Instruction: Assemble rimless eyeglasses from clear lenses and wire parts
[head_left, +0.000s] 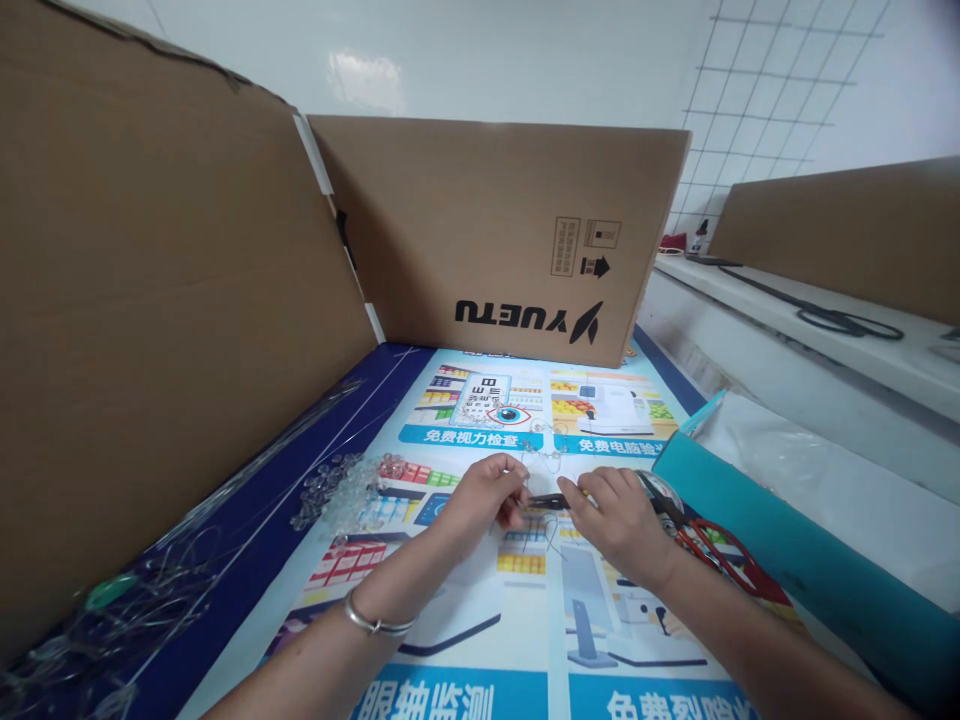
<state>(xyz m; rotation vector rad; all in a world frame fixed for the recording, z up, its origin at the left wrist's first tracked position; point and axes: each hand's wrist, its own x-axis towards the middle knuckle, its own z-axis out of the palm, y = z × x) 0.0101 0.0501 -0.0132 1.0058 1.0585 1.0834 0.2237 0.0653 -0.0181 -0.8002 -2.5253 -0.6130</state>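
Note:
My left hand is closed in a pinch at the middle of the printed sheet, wearing a bangle at the wrist. What its fingertips hold is too small to make out. My right hand grips a pair of dark pliers, whose jaws point left and reach my left fingertips. A thin wire or thread curves below the jaws. Just beyond the hands lies a loose loop of clear beads. To the left, a heap of clear beads rests on the sheet.
Red-handled scissors lie right of my right hand, against a teal box with a white lining. Cardboard panels stand at the left and back. Tangled clear strands lie at lower left. A white ledge holds a black cable.

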